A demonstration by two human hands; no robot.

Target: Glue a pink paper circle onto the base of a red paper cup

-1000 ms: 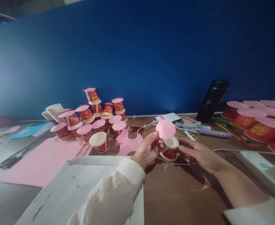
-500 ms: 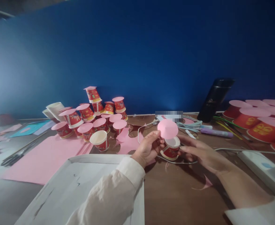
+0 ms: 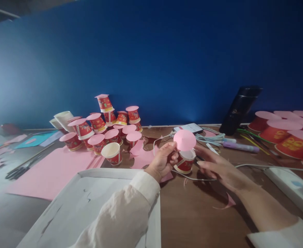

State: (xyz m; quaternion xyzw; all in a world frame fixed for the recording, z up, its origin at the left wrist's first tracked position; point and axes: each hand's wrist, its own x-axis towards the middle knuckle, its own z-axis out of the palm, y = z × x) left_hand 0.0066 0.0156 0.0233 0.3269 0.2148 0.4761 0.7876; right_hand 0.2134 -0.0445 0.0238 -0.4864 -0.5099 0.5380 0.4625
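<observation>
We pinch one pink disc [image 3: 184,140] in our left hand [image 3: 164,160]! One red cup [image 3: 184,165] sits at its six o'clock; our right hand [image 3: 221,172] curves, half-open, at the cup's three o'clock.

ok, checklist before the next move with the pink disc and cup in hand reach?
1. Pink disc gripped: ok, left hand pinches its edge.
2. Red cup standing on the table: ok.
3. Disc flat over cup top: not ok, tilted up, white top partly exposed.
4. Right hand touching cup: cannot tell, fingers close at its right side.
5. White cable away from cup: not ok, runs close by its base.
</observation>
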